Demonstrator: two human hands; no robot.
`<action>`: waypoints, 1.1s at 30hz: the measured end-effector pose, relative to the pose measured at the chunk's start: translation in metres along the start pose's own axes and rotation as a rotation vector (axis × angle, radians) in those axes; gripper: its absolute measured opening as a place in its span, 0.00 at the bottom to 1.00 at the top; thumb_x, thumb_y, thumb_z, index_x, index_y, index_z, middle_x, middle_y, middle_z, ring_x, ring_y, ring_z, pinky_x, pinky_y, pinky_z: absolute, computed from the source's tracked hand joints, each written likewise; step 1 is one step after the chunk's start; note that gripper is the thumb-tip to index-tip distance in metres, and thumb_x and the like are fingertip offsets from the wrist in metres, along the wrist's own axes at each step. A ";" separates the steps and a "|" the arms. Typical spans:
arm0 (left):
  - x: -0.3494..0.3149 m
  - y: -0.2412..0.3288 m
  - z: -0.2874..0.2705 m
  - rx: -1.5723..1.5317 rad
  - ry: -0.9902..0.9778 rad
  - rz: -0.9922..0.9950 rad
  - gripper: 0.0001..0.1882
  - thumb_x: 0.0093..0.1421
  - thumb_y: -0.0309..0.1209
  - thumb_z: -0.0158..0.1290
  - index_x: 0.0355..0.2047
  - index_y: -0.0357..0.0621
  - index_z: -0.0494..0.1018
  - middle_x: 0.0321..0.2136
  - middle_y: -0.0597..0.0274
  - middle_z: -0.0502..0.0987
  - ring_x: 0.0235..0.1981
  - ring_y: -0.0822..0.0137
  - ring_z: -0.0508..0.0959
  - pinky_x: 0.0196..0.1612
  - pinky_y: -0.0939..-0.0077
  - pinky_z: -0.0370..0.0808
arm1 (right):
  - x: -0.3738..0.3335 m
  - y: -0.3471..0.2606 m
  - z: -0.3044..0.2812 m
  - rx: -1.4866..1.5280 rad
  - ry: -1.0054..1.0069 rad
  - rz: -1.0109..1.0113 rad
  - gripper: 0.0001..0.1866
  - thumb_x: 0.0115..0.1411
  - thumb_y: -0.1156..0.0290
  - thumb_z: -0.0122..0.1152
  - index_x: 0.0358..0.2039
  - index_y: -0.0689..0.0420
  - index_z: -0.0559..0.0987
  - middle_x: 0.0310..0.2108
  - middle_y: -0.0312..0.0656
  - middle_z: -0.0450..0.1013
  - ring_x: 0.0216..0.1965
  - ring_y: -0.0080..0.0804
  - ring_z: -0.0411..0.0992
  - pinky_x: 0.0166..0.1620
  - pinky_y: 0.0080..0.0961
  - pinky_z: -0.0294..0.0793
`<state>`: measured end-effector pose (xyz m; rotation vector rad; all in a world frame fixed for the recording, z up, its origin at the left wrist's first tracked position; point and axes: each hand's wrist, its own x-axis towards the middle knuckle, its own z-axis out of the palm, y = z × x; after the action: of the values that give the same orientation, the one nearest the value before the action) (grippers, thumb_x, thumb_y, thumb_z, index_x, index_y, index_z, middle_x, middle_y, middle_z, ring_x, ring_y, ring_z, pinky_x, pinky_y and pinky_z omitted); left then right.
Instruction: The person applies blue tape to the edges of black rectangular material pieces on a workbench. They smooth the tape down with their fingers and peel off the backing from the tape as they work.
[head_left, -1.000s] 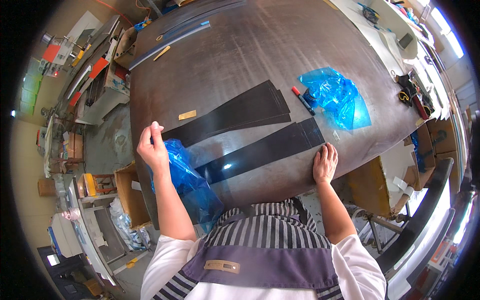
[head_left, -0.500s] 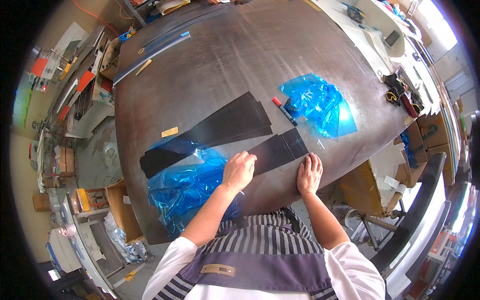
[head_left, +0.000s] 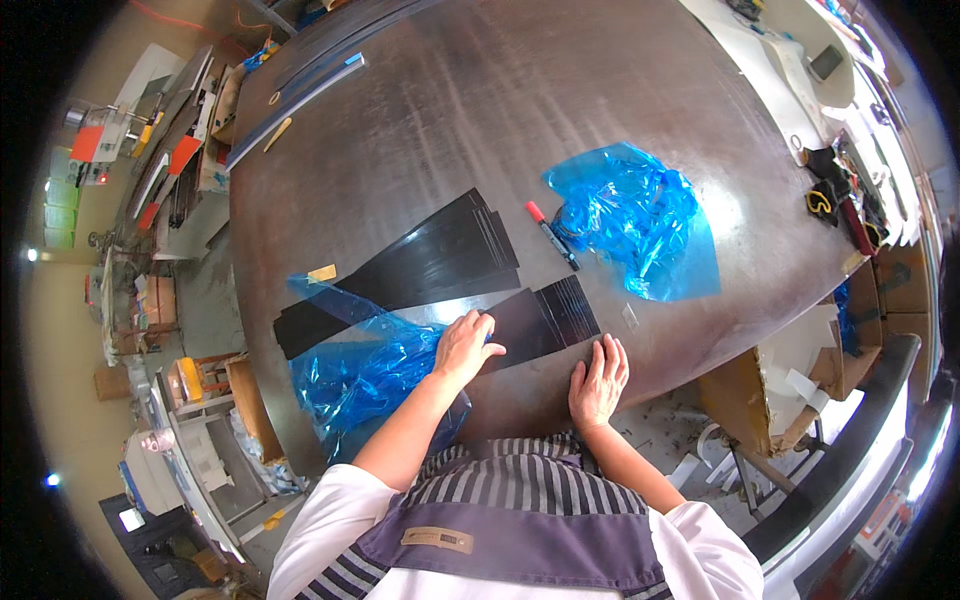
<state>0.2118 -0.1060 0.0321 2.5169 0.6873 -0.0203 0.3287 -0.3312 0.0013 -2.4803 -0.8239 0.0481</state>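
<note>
A short stack of black strips (head_left: 525,325) lies slanted on the table before me, its right ends fanned into thin steps. My left hand (head_left: 465,347) rests at the stack's left part, fingers bent and thumb spread apart. Under and beside that hand, crumpled blue plastic film (head_left: 350,385) covers the stack's left side. My right hand (head_left: 600,382) lies flat by the right end of the strips, fingers stretched out, at the table's near edge. Farther off lies a longer fanned group of black strips (head_left: 420,260), its left portion partly under the film.
On the brown table (head_left: 440,120) lie a second crumpled blue film (head_left: 640,220), a red-capped marker (head_left: 552,237), a tan piece (head_left: 322,272) and a long straight bar (head_left: 300,110). Dark gloves (head_left: 835,190) sit at the right edge. A cardboard box (head_left: 740,395) stands below right.
My left hand has gone from a closed pinch over the strips to a spread thumb, slightly lower. My right hand has shifted a little toward me. The whole view has turned slightly.
</note>
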 end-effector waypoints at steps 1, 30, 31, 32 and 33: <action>0.001 0.001 -0.001 0.002 -0.008 -0.011 0.22 0.48 0.41 0.67 0.35 0.45 0.68 0.33 0.57 0.72 0.38 0.52 0.75 0.42 0.59 0.73 | 0.001 0.000 -0.003 0.018 -0.008 0.002 0.24 0.57 0.72 0.58 0.55 0.61 0.72 0.63 0.49 0.61 0.66 0.51 0.56 0.66 0.47 0.54; -0.019 0.014 -0.103 -0.024 0.048 -0.041 0.08 0.57 0.34 0.60 0.31 0.42 0.80 0.30 0.47 0.80 0.36 0.47 0.80 0.40 0.58 0.76 | -0.063 0.044 -0.064 -0.157 -0.187 -0.203 0.32 0.46 0.84 0.54 0.56 0.66 0.72 0.53 0.49 0.65 0.55 0.51 0.63 0.57 0.41 0.67; -0.018 0.025 -0.107 -0.021 -0.044 -0.048 0.10 0.57 0.36 0.60 0.34 0.43 0.80 0.33 0.49 0.80 0.37 0.49 0.80 0.41 0.57 0.76 | -0.075 0.043 -0.062 -0.118 -0.176 -0.219 0.32 0.44 0.86 0.52 0.55 0.68 0.72 0.53 0.52 0.65 0.54 0.52 0.64 0.57 0.40 0.67; -0.018 0.032 -0.098 0.020 -0.077 -0.020 0.10 0.57 0.36 0.60 0.35 0.43 0.80 0.34 0.50 0.79 0.38 0.49 0.80 0.42 0.57 0.76 | -0.082 0.043 -0.059 -0.124 -0.138 -0.253 0.30 0.45 0.85 0.54 0.54 0.66 0.74 0.50 0.50 0.67 0.51 0.51 0.66 0.55 0.40 0.70; -0.016 0.039 -0.086 0.061 -0.112 0.009 0.11 0.56 0.36 0.60 0.36 0.44 0.79 0.36 0.51 0.78 0.39 0.50 0.79 0.42 0.57 0.76 | -0.083 0.045 -0.055 -0.116 -0.131 -0.265 0.29 0.46 0.84 0.55 0.53 0.66 0.74 0.49 0.49 0.68 0.50 0.50 0.67 0.53 0.39 0.71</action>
<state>0.2060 -0.0997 0.1275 2.5543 0.6396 -0.1798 0.2964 -0.4340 0.0165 -2.4719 -1.2369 0.0711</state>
